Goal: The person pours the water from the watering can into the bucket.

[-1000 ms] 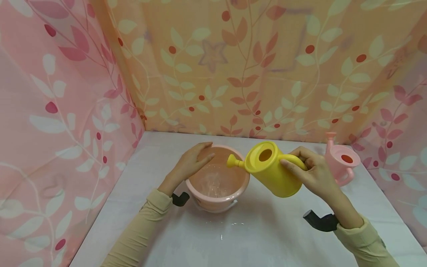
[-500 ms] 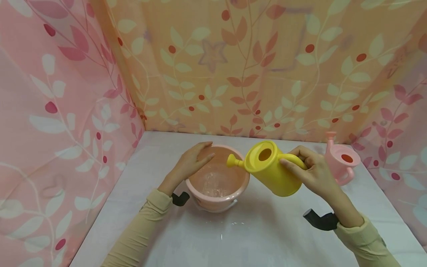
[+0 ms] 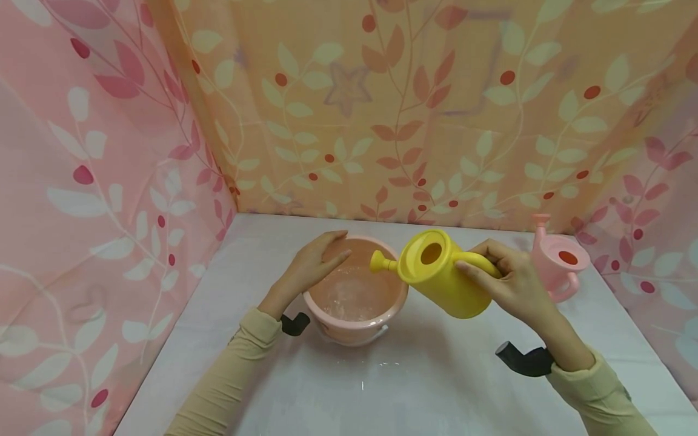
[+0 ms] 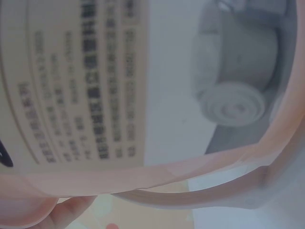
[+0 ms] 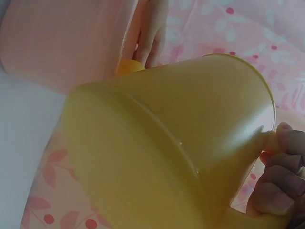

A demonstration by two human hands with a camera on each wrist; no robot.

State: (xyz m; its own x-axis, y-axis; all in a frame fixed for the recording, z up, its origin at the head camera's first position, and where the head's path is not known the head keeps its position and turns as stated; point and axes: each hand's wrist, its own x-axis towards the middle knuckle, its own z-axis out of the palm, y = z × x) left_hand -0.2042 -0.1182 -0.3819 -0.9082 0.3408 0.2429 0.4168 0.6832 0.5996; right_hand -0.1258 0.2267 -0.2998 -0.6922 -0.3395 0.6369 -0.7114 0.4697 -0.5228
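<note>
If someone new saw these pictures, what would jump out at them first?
Probably the bright yellow watering can, tilted in the right hand, its spout at the mouth of the pink bucket. Next, likely the leaf-patterned orange backdrop behind, and the pink watering can at right.

A pink watering can (image 3: 551,269) is seen upright at the far R of the white table (image 3: 436,393), its spout pointed to the back, handle to the front, w/ orange-red shown thru the top opening. The table is backed by an orange cloth (image 3: 349,151), printed w/ leaves, red dots & a faint purple star. Pink leaf-print cloths (image 3: 98,242) are hung L & R. A few wet spots (image 3: 389,364) are seen nr table ctr.
</note>
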